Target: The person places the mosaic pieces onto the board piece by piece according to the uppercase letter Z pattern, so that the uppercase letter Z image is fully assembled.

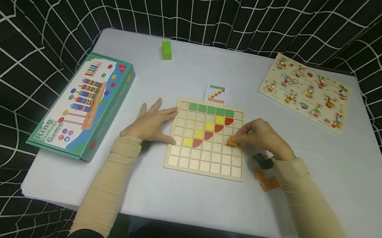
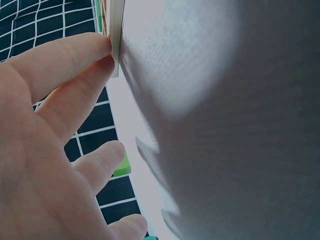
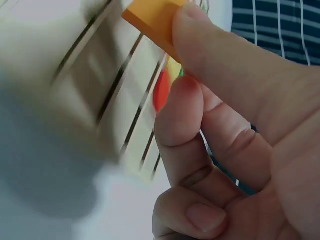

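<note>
A wooden grid board lies flat, with green squares along its top row and a diagonal of yellow squares paired with red quarter-circle tiles. My left hand is spread, its fingertips touching the board's left edge, as the left wrist view also shows. Between thumb and finger, my right hand pinches an orange square tile over the right side of the board. More orange tiles and some dark tiles lie right of the board, near my right wrist.
Above the board lies a small pattern card showing a coloured Z shape. A ring game box is at the left, a wooden picture puzzle at the back right. Farther back sits a green block. Netting surrounds the white table.
</note>
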Demonstrator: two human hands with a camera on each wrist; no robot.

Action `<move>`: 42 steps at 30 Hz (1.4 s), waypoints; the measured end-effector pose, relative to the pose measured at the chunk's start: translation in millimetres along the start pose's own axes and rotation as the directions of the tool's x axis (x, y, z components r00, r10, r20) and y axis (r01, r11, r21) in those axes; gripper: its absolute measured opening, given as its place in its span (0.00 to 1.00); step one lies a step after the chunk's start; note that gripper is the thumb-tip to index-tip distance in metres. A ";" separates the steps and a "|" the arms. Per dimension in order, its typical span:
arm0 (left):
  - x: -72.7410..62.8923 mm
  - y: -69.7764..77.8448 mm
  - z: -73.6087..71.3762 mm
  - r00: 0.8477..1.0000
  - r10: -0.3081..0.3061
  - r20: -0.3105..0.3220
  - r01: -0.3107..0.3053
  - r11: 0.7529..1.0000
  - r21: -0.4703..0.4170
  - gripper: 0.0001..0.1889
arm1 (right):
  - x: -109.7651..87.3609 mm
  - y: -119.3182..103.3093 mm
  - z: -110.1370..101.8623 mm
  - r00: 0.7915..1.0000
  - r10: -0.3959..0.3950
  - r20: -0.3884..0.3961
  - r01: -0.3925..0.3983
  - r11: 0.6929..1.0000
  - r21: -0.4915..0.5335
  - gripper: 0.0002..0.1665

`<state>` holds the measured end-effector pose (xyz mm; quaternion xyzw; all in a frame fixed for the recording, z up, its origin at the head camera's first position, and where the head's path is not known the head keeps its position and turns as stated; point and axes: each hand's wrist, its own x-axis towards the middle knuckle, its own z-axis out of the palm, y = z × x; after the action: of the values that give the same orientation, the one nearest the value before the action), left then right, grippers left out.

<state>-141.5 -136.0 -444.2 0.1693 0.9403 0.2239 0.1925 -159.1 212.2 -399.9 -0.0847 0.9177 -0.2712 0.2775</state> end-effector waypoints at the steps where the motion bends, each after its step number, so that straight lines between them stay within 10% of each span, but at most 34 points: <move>1: 0.5 -0.2 0.0 1.000 -0.001 0.001 0.001 1.000 0.001 0.55 | 4.0 -5.3 3.2 1.000 -0.018 0.002 0.018 1.000 0.000 0.15; 13: 0.9 -1.5 -1.0 1.000 0.002 0.005 -0.002 1.000 0.005 0.56 | 27.9 -54.7 41.1 0.979 -0.195 0.056 0.196 0.981 -0.009 0.10; 25: -1.0 0.7 -3.1 1.000 0.004 0.009 -0.004 1.000 0.003 0.56 | 28.3 -83.3 72.8 0.970 -0.202 0.137 0.207 0.978 -0.023 0.11; 42: -1.5 0.6 -2.6 1.000 0.004 0.003 -0.004 1.000 0.008 0.55 | 21.7 -89.1 88.6 0.978 -0.205 0.033 0.207 0.972 -0.114 0.08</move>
<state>-141.2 -137.0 -441.3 0.1725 0.9404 0.2204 0.1930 -127.5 90.9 -423.3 -0.1984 0.9154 -0.2434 0.2520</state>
